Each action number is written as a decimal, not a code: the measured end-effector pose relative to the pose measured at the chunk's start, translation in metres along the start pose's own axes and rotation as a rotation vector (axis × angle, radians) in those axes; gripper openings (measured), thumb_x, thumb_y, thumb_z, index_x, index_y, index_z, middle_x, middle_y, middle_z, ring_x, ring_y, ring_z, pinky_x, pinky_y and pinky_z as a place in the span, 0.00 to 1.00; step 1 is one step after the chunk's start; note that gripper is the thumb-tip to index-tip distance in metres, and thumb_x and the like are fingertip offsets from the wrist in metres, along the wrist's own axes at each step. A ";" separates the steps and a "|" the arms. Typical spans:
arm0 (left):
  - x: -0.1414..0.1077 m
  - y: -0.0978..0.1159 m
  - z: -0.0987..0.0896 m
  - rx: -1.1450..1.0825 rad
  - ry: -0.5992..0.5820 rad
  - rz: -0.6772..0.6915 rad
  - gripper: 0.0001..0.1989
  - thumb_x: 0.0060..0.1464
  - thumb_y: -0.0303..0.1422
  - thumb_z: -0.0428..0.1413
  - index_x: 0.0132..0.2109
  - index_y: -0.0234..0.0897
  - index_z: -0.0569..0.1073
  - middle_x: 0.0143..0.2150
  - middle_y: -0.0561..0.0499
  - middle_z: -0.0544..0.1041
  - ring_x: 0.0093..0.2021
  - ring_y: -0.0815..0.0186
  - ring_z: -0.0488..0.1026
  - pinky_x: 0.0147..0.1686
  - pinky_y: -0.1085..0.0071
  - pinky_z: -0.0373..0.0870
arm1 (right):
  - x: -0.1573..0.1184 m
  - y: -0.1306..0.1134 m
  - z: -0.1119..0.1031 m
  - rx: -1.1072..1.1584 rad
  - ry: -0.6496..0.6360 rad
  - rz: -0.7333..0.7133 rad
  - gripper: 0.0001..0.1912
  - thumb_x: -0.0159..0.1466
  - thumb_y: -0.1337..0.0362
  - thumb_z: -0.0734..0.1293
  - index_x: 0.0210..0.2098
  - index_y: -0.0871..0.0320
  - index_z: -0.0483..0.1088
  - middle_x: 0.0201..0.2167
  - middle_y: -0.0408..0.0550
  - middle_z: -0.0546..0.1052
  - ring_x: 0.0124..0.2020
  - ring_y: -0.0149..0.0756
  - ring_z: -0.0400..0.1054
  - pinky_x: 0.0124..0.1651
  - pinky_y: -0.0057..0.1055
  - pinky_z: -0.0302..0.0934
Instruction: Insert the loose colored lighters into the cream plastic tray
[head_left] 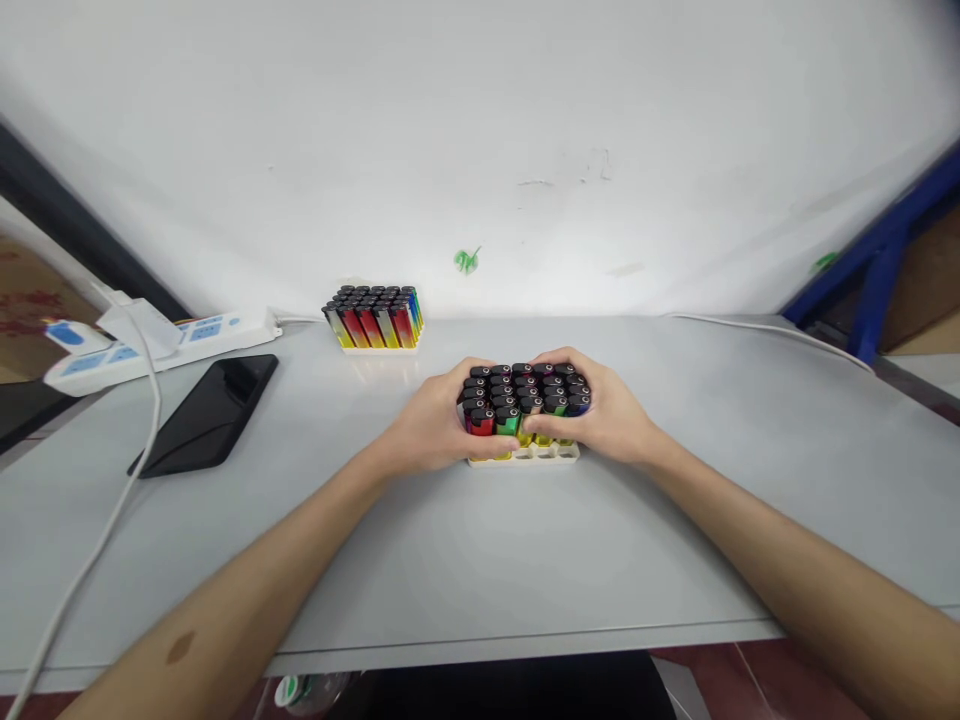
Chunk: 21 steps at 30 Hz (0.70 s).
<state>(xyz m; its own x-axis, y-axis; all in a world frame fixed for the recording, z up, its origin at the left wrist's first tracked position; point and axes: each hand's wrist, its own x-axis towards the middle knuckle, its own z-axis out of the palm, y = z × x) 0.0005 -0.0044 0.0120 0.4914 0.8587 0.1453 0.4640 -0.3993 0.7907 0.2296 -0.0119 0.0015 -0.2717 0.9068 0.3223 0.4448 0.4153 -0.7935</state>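
Several coloured lighters with black tops (527, 393) stand packed together at the middle of the table. My left hand (442, 415) is wrapped round their left side, its thumb across the front. On the right side my right hand (600, 408) grips the same block, thumb also in front. Beneath them a white tray (544, 455) shows its front row of round slots, some with no lighter in them. The far fingers of both hands are partly hidden behind the lighters.
A second block of lighters (373, 318) stands in a white tray near the wall. At the left lie a black phone (210, 415), a white power strip (217, 335) and a white cable (112, 520). Another cable (772, 328) runs along the back right. A bottle (311, 692) is below the table edge.
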 end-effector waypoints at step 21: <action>-0.003 -0.007 0.006 -0.148 -0.072 0.027 0.43 0.40 0.39 0.70 0.60 0.43 0.57 0.56 0.44 0.71 0.55 0.54 0.71 0.49 0.59 0.72 | -0.005 0.006 0.004 0.055 -0.079 0.026 0.45 0.52 0.50 0.76 0.63 0.49 0.55 0.50 0.50 0.71 0.45 0.42 0.71 0.48 0.41 0.67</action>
<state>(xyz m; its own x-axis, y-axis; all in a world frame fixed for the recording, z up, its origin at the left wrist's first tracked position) 0.0004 -0.0061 0.0022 0.5564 0.8209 0.1285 0.3389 -0.3653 0.8670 0.2305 -0.0144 -0.0070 -0.3286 0.9076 0.2613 0.4054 0.3854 -0.8289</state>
